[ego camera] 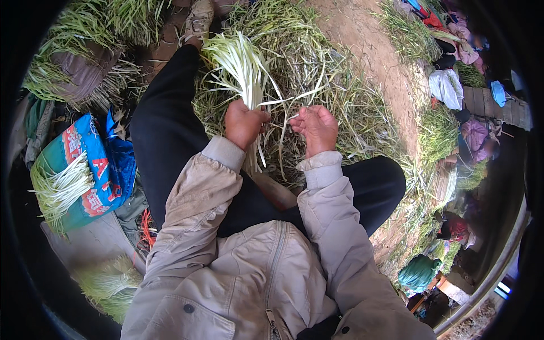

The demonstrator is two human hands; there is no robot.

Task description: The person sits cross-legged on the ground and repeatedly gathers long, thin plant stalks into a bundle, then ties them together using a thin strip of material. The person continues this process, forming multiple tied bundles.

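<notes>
My left hand [245, 122] is closed around a bunch of pale, long-leaved stalks [250, 80], which look like blanched chives or garlic leaves. Their yellow-green tips fan out at the top, and a few white ends hang below the fist. To its right, my right hand [315, 126] pinches a thin pale leaf between thumb and fingertips. That leaf seems to run up from the fingers; where it ends is hard to tell. Under both hands lies a thick heap of loose, partly dried leaves [352, 114].
At left, a trimmed bundle [70, 185] lies on a blue printed sack [95, 170]. More bundles [112, 278] rest at lower left. A cloth-wrapped pile of stalks [87, 68] stands at upper left. Several people sit along the right beside leaf heaps and a white plastic bag [446, 88].
</notes>
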